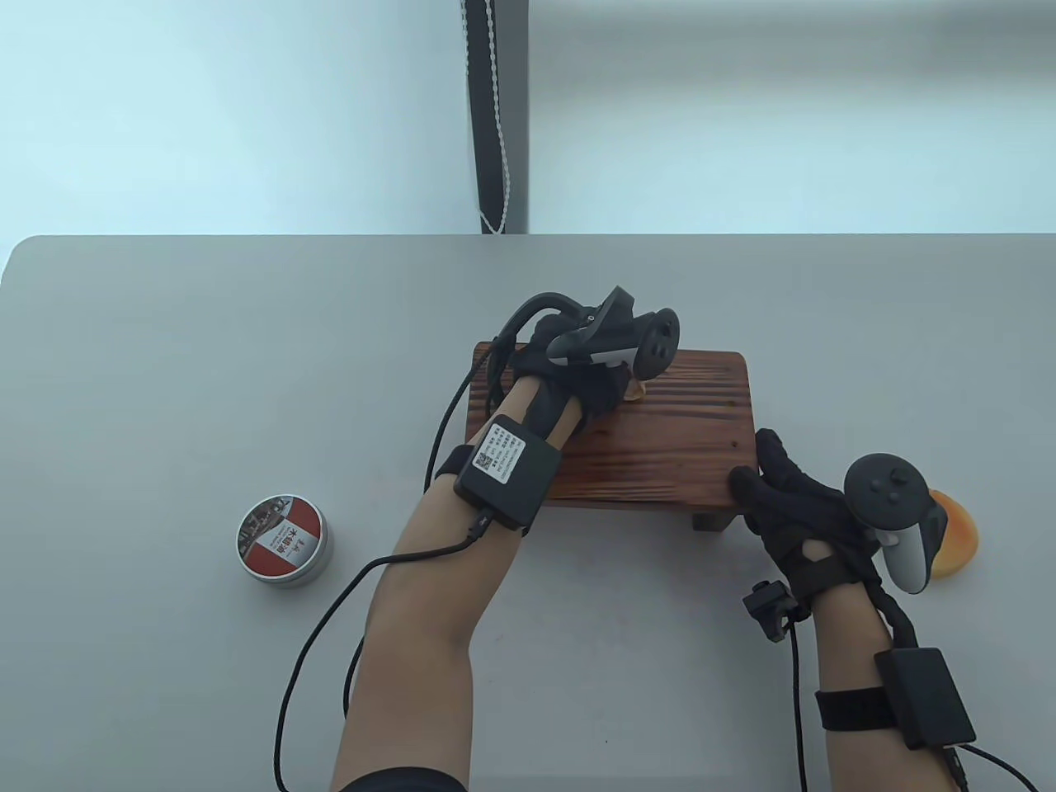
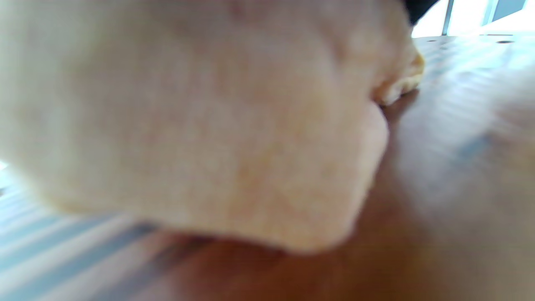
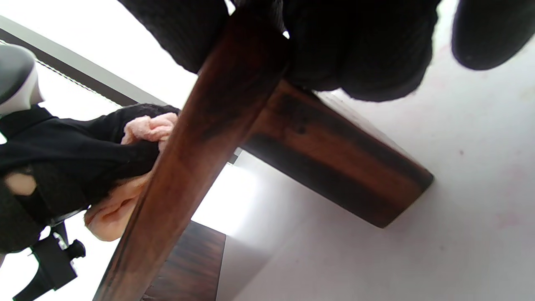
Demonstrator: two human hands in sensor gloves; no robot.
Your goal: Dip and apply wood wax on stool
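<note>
Two hands at work. My left hand [image 1: 590, 375] is on the stool [image 1: 685, 429] top, near its far left part, grip closed round a soft pale cloth [image 2: 200, 125] pressed flat to the wood. My right hand [image 1: 792, 511] clamps the stool's near right corner, fingers over the edge, thumb side on top.

Handling, judged: stool is stiff and solid, probably light enough to slide under rubbing, so the corner hold matters. Cloth is limp and compressible; hold it bunched, fingers behind the wad.

Wax tin [image 1: 283, 540] stands on the surface [image 1: 165, 346], well to the left of the stool, lid on. An orange sponge-like thing [image 1: 957, 536] lies just right of my right hand.
</note>
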